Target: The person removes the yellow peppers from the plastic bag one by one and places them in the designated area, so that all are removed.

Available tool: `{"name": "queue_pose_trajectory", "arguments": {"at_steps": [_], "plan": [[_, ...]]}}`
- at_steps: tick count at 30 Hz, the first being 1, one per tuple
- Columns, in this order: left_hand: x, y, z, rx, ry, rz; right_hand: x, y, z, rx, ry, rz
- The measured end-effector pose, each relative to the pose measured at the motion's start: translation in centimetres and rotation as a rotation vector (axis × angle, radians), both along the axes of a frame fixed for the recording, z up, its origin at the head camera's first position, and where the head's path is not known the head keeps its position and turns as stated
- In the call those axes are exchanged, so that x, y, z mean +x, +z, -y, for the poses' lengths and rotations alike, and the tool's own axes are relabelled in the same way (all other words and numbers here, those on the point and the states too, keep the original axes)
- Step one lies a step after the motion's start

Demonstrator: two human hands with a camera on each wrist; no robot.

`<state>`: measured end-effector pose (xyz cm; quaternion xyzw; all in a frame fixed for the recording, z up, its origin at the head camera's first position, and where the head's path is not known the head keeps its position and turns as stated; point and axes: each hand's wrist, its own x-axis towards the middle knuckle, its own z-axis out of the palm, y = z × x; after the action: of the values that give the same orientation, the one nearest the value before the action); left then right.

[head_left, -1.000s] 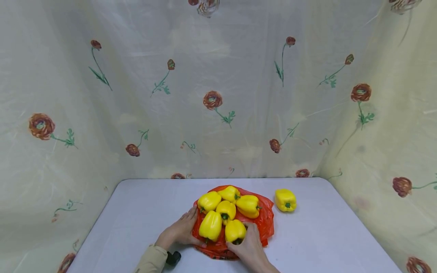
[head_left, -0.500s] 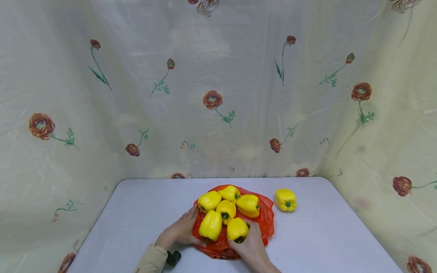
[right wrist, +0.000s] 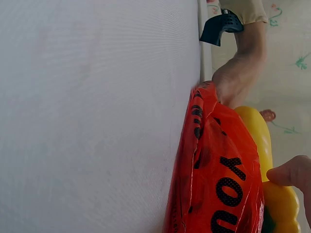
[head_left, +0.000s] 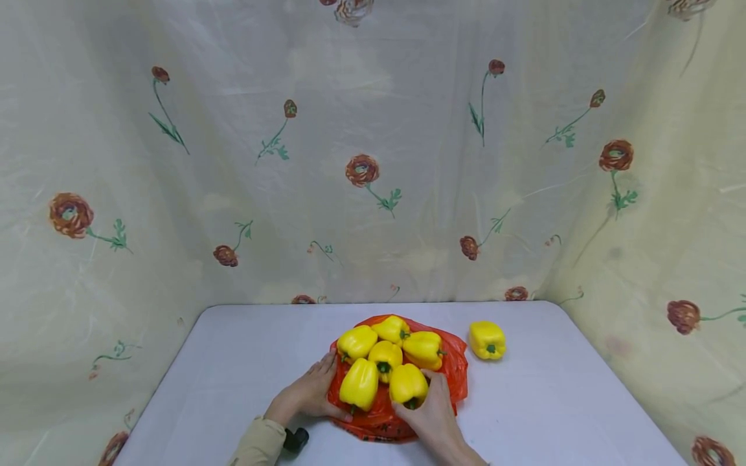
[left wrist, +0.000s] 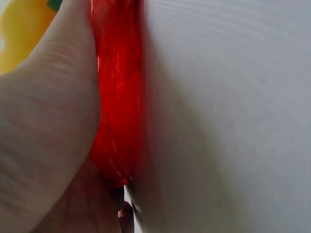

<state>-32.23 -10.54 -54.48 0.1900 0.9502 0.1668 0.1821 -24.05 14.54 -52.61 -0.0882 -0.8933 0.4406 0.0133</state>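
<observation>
Several yellow bell peppers point(head_left: 358, 385) lie on a crumpled red plastic bag point(head_left: 451, 382) with black printing. My right hand point(head_left: 434, 414) grips the front right bell pepper point(head_left: 408, 383), thumb at its near side and fingers round its right. In the right wrist view the thumb point(right wrist: 291, 172) presses on that yellow pepper point(right wrist: 282, 201). At the bag's left edge rests my left hand point(head_left: 311, 391), its fingers stretched along the rim and its thumb at the front. The left wrist view shows this hand point(left wrist: 43, 116) against the red plastic point(left wrist: 119, 107).
One more yellow bell pepper point(head_left: 487, 341) sits alone on the white table point(head_left: 542, 401), right of the bag. A floral cloth point(head_left: 373, 246) hangs behind the table and along both sides. A black wrist mount point(head_left: 296, 441) is on the left wrist, near the tabletop.
My right hand has moved slightly away from me and to the right, carrying the front right bell pepper closer to the others. The left hand and the bag stay about the same.
</observation>
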Motion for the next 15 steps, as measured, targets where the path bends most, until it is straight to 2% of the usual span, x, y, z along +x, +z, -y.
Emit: {"name": "queue_pose_trajectory", "arguments": {"at_steps": [9,15], "plan": [[0.2,0.4,0.0,-0.007,-0.017,0.003,0.0,0.5,-0.3,0.024,0.023,-0.052],[0.0,0.2,0.0,-0.012,-0.003,0.01,-0.2,1.5,-0.7,0.058,0.024,-0.068]]}}
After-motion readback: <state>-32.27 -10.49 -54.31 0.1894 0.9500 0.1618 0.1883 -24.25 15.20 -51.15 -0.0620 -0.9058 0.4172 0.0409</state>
